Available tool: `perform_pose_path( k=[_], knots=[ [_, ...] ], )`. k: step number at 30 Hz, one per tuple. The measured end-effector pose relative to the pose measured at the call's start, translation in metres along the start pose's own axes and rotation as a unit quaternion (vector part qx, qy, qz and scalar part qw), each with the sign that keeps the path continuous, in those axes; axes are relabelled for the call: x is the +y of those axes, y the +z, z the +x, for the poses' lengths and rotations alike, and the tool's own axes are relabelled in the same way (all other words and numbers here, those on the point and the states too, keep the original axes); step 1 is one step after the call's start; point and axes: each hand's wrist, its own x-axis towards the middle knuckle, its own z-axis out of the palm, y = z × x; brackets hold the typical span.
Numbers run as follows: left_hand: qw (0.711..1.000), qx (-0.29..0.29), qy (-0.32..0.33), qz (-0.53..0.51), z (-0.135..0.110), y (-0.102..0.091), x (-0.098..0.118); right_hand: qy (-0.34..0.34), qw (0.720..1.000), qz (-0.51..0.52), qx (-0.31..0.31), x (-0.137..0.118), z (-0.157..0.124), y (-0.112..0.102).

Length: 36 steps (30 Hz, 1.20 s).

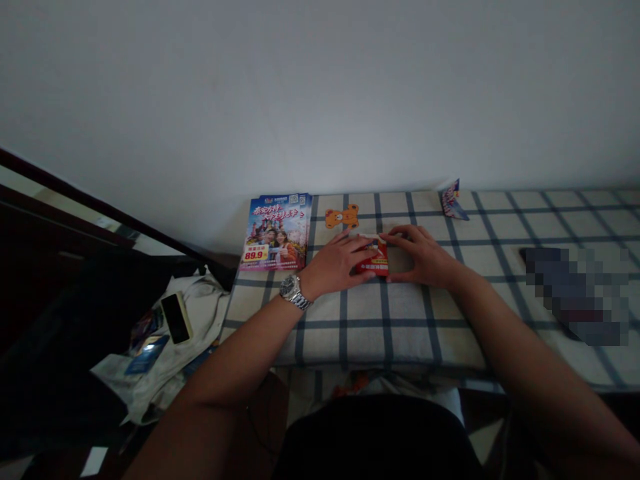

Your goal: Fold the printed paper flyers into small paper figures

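Both my hands rest on a small folded red paper (376, 261) lying on a checked cloth (400, 313) that covers the surface before me. My left hand (336, 264), with a metal watch (294, 291) on its wrist, lies flat with fingers stretched over the paper's left part. My right hand (421, 254) presses its fingers on the paper's right edge. Most of the paper is hidden under the fingers.
A stack of colourful flyers (277, 231) lies at the cloth's far left, an orange bear cut-out (343, 217) beside it. A folded paper piece (453, 199) stands by the wall. A blurred dark object (575, 293) lies right. A phone (176, 317) lies on clutter at left.
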Motion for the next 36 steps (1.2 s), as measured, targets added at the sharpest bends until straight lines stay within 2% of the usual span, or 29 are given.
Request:
perform_pose_path(
  k=[5,12,21,30,36],
  knots=[
    [1.000,0.008,0.000,-0.011,0.000,0.000,0.001,-0.014,1.000,0.015,-0.007,0.003,0.000,-0.001],
    [1.000,-0.005,-0.006,-0.005,-0.001,-0.004,0.004,-0.015,0.999,0.029,0.014,0.007,0.002,0.001],
    [1.000,0.013,0.005,0.012,0.002,0.002,0.001,-0.015,0.999,0.024,0.024,0.002,0.004,0.001],
    [0.999,0.037,-0.010,-0.031,0.001,0.002,0.002,-0.002,0.998,0.039,0.050,0.004,0.007,0.004],
    [0.995,0.053,-0.044,-0.073,0.000,-0.003,0.006,0.013,0.994,0.092,0.061,-0.004,0.008,-0.002]
  ],
)
